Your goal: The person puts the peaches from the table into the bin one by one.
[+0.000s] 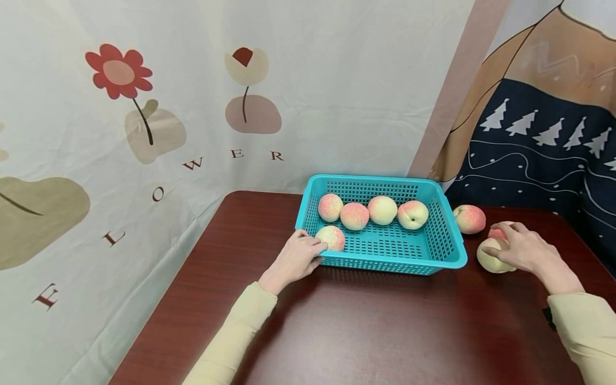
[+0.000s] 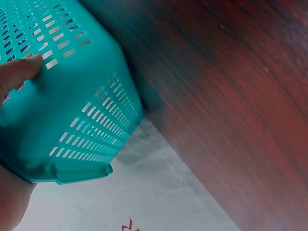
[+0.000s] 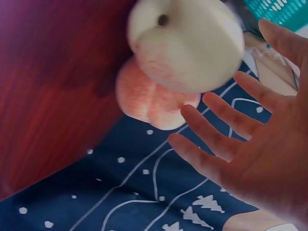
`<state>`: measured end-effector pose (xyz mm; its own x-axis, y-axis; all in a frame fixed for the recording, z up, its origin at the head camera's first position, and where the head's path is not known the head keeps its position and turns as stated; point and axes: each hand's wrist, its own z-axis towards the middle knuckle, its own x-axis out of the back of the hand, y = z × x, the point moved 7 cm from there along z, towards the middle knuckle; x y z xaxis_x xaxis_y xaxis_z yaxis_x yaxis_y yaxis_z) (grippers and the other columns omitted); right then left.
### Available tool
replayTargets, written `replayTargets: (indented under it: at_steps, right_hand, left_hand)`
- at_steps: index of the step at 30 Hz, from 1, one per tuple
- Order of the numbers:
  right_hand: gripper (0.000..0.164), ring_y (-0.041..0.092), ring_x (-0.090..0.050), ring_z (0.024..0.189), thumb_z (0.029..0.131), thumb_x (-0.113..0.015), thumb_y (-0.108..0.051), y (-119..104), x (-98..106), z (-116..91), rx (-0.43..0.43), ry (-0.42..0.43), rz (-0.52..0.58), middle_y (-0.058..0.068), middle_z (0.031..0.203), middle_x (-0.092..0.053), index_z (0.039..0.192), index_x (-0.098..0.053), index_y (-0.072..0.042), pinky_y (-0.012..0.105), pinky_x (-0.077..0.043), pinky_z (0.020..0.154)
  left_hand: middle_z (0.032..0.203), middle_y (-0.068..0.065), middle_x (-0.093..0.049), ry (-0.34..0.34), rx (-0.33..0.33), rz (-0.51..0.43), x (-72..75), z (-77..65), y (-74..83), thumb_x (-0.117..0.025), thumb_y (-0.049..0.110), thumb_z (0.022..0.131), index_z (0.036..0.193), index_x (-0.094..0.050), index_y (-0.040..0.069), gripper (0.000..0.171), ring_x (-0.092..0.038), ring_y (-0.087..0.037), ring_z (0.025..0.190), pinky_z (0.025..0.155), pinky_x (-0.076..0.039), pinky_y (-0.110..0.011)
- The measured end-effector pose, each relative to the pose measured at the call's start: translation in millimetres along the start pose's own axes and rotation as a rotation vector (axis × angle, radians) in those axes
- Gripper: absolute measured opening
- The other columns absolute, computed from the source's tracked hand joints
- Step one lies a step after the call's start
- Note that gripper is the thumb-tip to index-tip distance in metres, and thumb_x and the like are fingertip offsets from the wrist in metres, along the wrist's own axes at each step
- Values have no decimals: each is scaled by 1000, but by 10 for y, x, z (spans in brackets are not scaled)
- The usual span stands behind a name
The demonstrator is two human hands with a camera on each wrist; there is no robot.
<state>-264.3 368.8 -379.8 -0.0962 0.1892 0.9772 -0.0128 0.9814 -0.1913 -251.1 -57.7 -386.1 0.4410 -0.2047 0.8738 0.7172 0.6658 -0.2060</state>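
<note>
A turquoise plastic basket (image 1: 385, 262) with slotted walls stands on the dark red table. My left hand (image 1: 297, 255) grips its near left corner, the thumb (image 2: 21, 72) on the outer wall and the fingers over the rim. Inside, close to those fingers, lies a pale speckled peach (image 1: 331, 238); several more peaches (image 1: 383, 210) sit in a row behind it. My right hand (image 1: 529, 248) hovers with spread fingers over a pale yellow peach (image 3: 192, 43) to the right of the basket. A pinker peach (image 3: 144, 96) sits just behind that one, partly hidden by the hand in the head view.
Another red-blushed peach (image 1: 469, 219) lies on the table beside the basket's right end. A printed cloth (image 1: 337, 96) hangs behind the table's back edge and down its left side. The wooden tabletop (image 1: 375, 326) extends in front of the basket.
</note>
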Motion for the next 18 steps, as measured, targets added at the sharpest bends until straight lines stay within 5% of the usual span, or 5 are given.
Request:
replayTargets:
  at_steps: [18]
  right_hand:
    - [67, 54, -35, 89, 76, -63, -48, -46, -199, -12, 5, 67, -18, 30, 113, -33, 121, -43, -3, 57, -40, 55]
  left_hand:
    - [62, 7, -52, 4, -3, 8, -9, -3, 2, -74, 26, 75, 71, -47, 17, 29, -60, -7, 66, 83, -40, -29]
